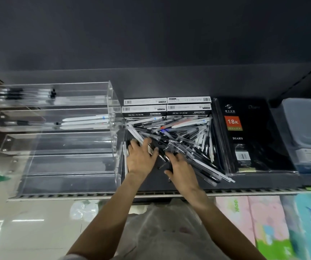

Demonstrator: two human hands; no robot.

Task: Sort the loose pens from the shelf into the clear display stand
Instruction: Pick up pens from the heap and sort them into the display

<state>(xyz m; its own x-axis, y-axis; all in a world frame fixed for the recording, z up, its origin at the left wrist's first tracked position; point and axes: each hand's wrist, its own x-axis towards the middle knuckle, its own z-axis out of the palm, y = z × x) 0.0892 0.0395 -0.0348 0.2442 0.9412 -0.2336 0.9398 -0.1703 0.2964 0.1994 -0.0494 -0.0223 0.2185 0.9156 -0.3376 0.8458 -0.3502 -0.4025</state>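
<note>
Barely started imo. Both hands, left hand (140, 158) and right hand (181, 168), lie spread on the pen pile (179, 137) on the shelf (151, 184). Farther left, the clear stand (66, 139) holds only a few pens.

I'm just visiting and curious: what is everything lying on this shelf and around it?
Loose pens: a big pile, black, white and clear, mid-shelf.
Clear display stand: one, tiered, left; few pens in its upper tiers.
Pen boxes: four, white and black, behind the pile.
Diary: one, black, right of the pile.
Plastic containers: stacked, bluish, far right.
Tissue packs: several, pastel, below the shelf.
Left hand: on the pile's near edge.
Right hand: on the pile.
</note>
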